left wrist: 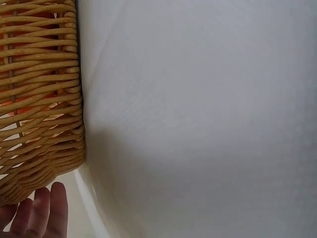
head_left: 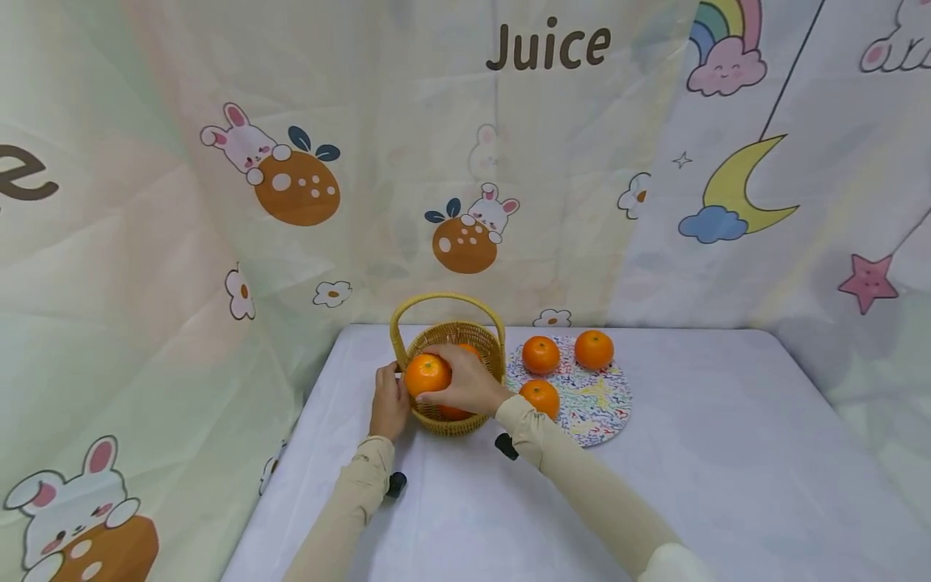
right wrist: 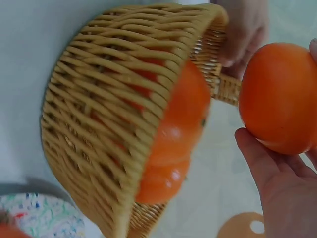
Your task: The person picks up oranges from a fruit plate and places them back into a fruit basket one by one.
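An orange (head_left: 427,375) is held in my right hand (head_left: 469,386), over the left side of a wicker basket (head_left: 452,425). In the right wrist view that orange (right wrist: 280,99) is up above the rim, fingers and thumb around it. My left hand (head_left: 390,404) holds the basket's left side near the foot of its arched handle (head_left: 445,296). The left wrist view has the left fingers (left wrist: 57,208) against the outside of the woven wall (left wrist: 39,99). Inside the basket lie other oranges (right wrist: 183,109), partly hidden by the right hand from above.
Right of the basket, three oranges (head_left: 541,355) lie on a round multicoloured mat (head_left: 607,416). A white cloth covers the table (head_left: 698,453). Behind it hangs a printed curtain (head_left: 393,162), close to the table's back edge.
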Demonstrator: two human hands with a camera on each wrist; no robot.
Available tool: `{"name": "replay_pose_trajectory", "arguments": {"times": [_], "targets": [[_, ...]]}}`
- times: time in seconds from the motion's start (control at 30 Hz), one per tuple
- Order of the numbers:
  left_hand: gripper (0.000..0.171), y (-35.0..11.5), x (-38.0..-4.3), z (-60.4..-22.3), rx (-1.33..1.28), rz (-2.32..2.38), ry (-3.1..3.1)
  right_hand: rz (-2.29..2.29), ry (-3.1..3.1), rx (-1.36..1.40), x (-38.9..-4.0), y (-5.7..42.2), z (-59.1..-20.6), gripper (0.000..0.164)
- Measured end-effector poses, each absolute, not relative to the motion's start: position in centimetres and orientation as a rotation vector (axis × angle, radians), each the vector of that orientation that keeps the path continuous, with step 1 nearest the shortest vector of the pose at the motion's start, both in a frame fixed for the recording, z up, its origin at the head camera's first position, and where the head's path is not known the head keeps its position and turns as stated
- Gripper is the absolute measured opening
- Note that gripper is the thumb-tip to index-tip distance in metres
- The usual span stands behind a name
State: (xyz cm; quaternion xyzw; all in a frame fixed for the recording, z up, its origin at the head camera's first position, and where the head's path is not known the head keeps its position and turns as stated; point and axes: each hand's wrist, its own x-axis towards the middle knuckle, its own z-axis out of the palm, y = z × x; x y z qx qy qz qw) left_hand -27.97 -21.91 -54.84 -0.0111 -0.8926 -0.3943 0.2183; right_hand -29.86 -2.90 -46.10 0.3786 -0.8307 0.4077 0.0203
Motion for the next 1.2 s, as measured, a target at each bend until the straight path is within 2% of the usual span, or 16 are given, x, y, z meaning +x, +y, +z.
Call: {"name": "replay_pose_trajectory", "arguments": {"times": [0.33,0.73,1.2], "targets": [[0.032,-22.0,-28.1,-55.1,-0.044,-1.117,-2.453,1.248,-2.661,1.121,-31.3,-4.7,-48.1,0.074],[0.031,-22.2,-28.3,-55.3,-0.081,-1.067,-2.422,1.215,-2.656,1.138,-32.1,-5.0,-48.4,0.073],[0.032,-22.1,-28.2,-55.0,-0.068,-1.07,-2.419,0.855,-2.788,1.201,-32.3,-5.3,-50.0,0.071]]}}
